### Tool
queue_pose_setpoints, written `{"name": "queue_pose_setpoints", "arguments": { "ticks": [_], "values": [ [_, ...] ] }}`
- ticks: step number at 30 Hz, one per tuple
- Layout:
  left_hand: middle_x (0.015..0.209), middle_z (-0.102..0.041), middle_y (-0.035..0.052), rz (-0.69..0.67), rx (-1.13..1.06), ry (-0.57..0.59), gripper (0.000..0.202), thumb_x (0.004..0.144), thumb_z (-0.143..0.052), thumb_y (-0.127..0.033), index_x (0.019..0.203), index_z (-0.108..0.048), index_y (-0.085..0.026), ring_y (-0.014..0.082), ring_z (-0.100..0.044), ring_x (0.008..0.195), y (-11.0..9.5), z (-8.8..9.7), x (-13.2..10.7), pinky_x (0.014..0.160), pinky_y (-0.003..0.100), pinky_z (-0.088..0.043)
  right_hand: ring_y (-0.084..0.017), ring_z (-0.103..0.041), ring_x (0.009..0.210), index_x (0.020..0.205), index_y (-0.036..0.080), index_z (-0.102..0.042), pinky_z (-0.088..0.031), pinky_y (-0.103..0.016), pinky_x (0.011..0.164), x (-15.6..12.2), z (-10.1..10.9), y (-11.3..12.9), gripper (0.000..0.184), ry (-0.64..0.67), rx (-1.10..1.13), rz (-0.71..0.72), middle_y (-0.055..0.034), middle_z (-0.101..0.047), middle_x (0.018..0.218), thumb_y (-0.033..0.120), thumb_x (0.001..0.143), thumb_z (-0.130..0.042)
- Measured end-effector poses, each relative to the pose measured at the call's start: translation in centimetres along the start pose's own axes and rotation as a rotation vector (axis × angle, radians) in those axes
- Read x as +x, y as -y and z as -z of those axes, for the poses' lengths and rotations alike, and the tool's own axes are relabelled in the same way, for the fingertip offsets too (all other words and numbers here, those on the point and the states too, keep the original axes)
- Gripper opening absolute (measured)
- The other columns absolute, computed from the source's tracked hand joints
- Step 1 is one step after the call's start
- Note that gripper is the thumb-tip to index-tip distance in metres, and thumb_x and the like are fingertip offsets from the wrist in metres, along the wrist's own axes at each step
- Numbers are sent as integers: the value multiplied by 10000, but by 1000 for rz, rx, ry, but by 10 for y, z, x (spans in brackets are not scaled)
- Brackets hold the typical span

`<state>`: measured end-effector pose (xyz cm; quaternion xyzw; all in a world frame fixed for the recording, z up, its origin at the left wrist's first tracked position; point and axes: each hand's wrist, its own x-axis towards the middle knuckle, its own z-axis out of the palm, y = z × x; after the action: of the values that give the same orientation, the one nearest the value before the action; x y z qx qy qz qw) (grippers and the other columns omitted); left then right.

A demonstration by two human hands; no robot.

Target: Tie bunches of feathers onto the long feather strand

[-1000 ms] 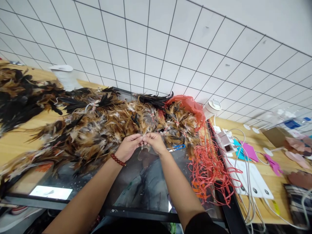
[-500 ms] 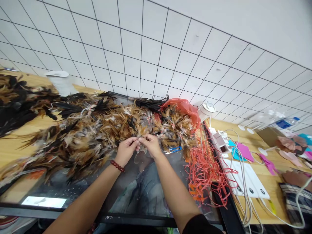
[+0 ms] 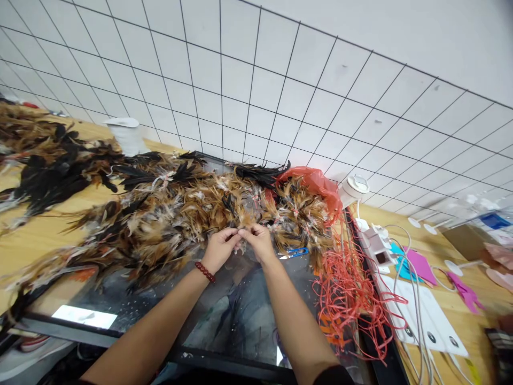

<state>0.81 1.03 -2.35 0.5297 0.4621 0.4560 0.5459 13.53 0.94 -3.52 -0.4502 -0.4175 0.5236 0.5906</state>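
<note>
While the left hand (image 3: 218, 250) and right hand (image 3: 261, 243) meet fingertip to fingertip, both pinch a small feather tuft (image 3: 239, 239) at the near edge of the brown feather pile (image 3: 160, 219). Tangled red string (image 3: 348, 289) lies on the glass table (image 3: 120, 297), right of the right hand.
</note>
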Motion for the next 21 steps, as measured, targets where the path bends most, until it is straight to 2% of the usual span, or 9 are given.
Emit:
{"name": "queue_pose_setpoints", "arguments": {
  "ticks": [8, 12, 15, 17, 21],
  "values": [
    [525, -635, 10, 41, -34, -13, 149, 637, -720, -315, 646, -714, -167, 130, -553, 483, 3, -2, 0, 523, 245, -455, -103, -448, 582, 570, 175, -601, -391, -250, 609, 0, 0, -3, 317, -1, -29, 17, 42, -527, 572, 406, 562, -817],
    [519, -635, 12, 59, -44, -35, 175, 640, -726, -332, 642, -704, -158, 132, -560, 484, 3, -3, -3, 526, 245, -458, -95, -426, 552, 543, 171, -599, -380, -246, 585, -1, -1, -1, 310, 10, -53, 38, 49, -499, 543, 386, 555, -823],
    [535, -628, 7, 44, -127, -51, 241, 655, -736, -382, 666, -687, -146, 123, -555, 491, 1, -2, -3, 520, 240, -456, -103, -461, 570, 704, 182, -676, -403, -246, 601, 0, 0, 0, 265, -20, -7, 51, 44, -541, 579, 389, 591, -797],
    [599, -651, 14, 36, -231, -127, 280, 651, -749, -408, 675, -667, -141, 118, -572, 525, -1, -1, -2, 544, 242, -474, -114, -499, 622, 806, 187, -695, -430, -252, 649, 2, 1, 0, 279, -115, 5, 91, 26, -596, 647, 402, 640, -758],
    [822, -716, 58, 49, -435, -344, 345, 589, -807, -397, 711, -614, -140, 128, -646, 669, -6, 5, 5, 664, 269, -525, -133, -509, 691, 794, 181, -676, -446, -265, 717, 7, 7, -3, 269, -323, -93, 164, 6, -618, 700, 439, 720, -671]
  ]
}}
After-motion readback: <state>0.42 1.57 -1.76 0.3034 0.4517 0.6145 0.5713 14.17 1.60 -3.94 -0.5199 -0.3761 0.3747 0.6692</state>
